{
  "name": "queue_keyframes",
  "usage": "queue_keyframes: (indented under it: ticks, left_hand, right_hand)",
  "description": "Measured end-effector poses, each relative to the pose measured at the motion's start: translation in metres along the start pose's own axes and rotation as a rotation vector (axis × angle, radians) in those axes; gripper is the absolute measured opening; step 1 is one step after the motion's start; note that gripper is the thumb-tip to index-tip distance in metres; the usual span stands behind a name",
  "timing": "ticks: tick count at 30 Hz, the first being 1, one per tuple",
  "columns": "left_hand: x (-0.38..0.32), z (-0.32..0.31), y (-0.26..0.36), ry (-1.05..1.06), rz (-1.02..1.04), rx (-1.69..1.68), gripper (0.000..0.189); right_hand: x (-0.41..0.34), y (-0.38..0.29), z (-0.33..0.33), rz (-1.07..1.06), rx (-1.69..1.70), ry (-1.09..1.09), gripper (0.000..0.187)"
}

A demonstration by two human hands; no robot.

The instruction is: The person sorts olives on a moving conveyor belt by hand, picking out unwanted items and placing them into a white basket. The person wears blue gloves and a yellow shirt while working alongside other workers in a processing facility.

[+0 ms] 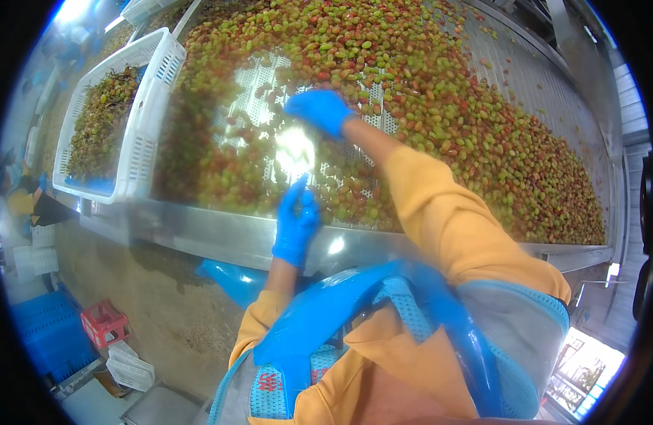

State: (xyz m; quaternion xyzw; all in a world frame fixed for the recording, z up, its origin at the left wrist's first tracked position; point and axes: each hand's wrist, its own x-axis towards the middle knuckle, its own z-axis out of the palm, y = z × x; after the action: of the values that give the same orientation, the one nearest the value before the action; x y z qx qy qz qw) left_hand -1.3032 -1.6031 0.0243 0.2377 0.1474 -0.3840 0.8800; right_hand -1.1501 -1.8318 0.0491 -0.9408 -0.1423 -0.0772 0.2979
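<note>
Green and reddish grapes lie spread over a perforated metal sorting conveyor. My right hand, in a blue glove, is above the middle of the conveyor, its fingers curled towards the left; whether it holds a grape cannot be told. My left hand, also gloved in blue, is at the near edge over the metal rim, fingers pointing away from me and somewhat apart. No object shows clearly in it. Glare and blur cover the grapes between the two hands.
A white plastic crate with grape clusters and stems stands on the left of the conveyor. Blue crates and a red crate are on the floor at lower left. A co-worker's yellow sleeve shows at far left.
</note>
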Motion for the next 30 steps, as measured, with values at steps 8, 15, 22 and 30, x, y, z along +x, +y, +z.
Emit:
queue_keyframes:
  ticks: [8,15,22,30]
  left_hand:
    - [-0.011,0.047,-0.018,-0.019,0.179,0.397,0.059]
    - [0.010,0.024,-0.032,-0.083,0.189,0.161,0.050]
    - [0.013,0.020,-0.047,0.155,0.126,0.104,0.040]
    - [0.007,0.043,-0.060,0.195,-0.015,-0.081,0.045]
  right_hand:
    - [0.040,0.023,0.077,-0.063,-0.494,-0.260,0.017]
    - [-0.068,-0.048,-0.030,0.257,0.410,-0.218,0.029]
    - [-0.198,-0.050,-0.094,0.350,0.367,-0.314,0.063]
    - [-0.306,0.046,-0.069,-0.323,-0.059,-0.173,0.041]
